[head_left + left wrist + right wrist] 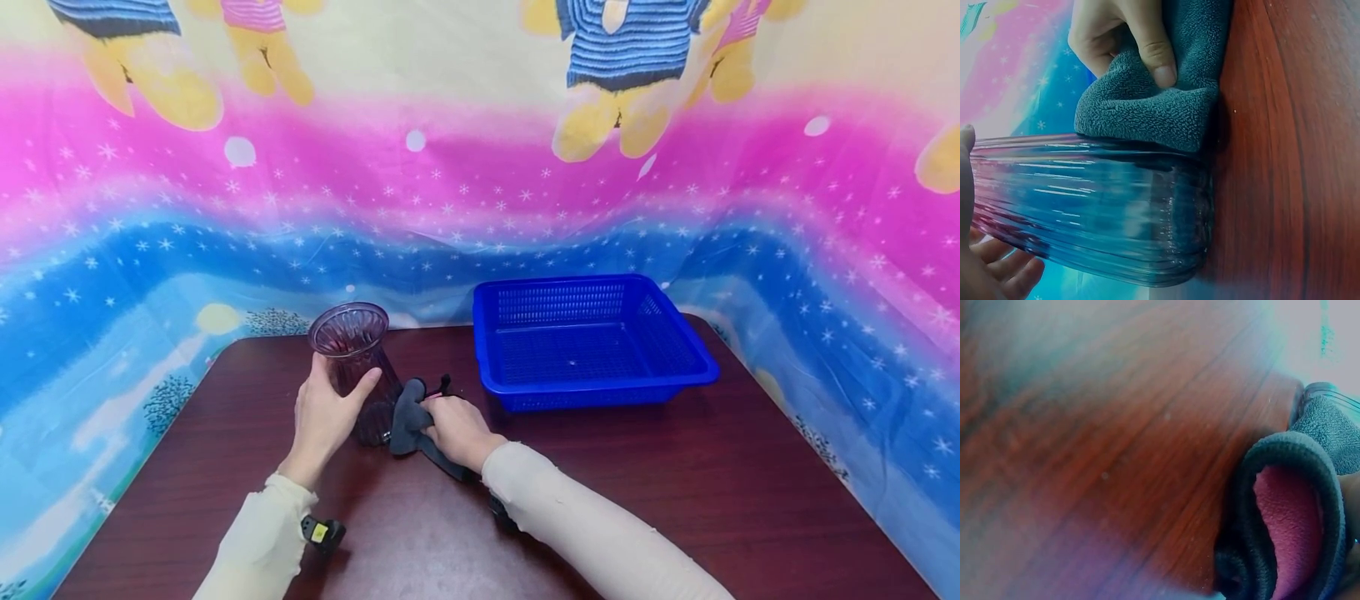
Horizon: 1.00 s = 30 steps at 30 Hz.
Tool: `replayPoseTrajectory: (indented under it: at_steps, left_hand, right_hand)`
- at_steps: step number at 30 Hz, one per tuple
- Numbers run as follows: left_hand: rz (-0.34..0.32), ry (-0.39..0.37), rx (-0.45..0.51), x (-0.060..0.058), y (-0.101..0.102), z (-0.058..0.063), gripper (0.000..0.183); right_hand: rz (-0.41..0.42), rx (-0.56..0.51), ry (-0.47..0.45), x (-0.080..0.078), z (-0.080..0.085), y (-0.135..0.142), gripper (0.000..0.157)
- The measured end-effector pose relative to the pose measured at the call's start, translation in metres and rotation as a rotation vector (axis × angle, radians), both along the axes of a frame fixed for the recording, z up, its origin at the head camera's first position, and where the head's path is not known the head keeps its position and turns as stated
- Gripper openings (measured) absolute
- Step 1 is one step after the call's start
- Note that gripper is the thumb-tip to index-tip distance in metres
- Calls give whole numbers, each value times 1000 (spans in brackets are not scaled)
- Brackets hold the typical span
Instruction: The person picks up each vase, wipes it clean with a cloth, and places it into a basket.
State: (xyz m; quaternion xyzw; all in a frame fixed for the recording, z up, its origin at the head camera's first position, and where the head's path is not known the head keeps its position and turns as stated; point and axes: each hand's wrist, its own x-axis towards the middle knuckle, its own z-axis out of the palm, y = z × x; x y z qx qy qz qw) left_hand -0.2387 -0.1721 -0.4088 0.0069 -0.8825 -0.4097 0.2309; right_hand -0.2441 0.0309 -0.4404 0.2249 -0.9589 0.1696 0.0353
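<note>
Head view: I have the left hand (pixel 324 417) gripping a tall, ribbed, purple-tinted clear glass vase (pixel 377 404) below its flared mouth, on the far-left part of the dark red-brown wood-grain table (pixel 420 517). The right hand (pixel 459 429) clutches a dark grey plush cloth (pixel 408 417) at the vase's lower right. A blue plastic mesh basket (pixel 600 389) stands far right.

Left wrist view: I see the cloth pinched under the right thumb, touching the glass near its base.

Right wrist view: cloth folded over, pink inside — right hand mostly cut off, grip I cannot tell from here.
</note>
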Motion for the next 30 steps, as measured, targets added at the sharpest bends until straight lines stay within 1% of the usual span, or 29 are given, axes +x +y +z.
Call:
replayPoseTrajectory:
  at_steps: [5, 13, 23, 30]
  left_hand:
    - [38, 31, -9, 0, 2, 3, 73]
    - [52, 64, -31, 0, 1, 5, 64]
    - [28, 59, -29, -1, -1, 9, 61]
    - [-36, 0, -21, -2, -5, 12, 62]
  right_hand:
    - [2, -1, -3, 0, 0, 0, 9]
    - [11, -1, 10, 0, -1, 0, 9]
    - [20, 3, 17, -1, -2, 0, 9]
    - [22, 7, 13, -1, -3, 1, 12]
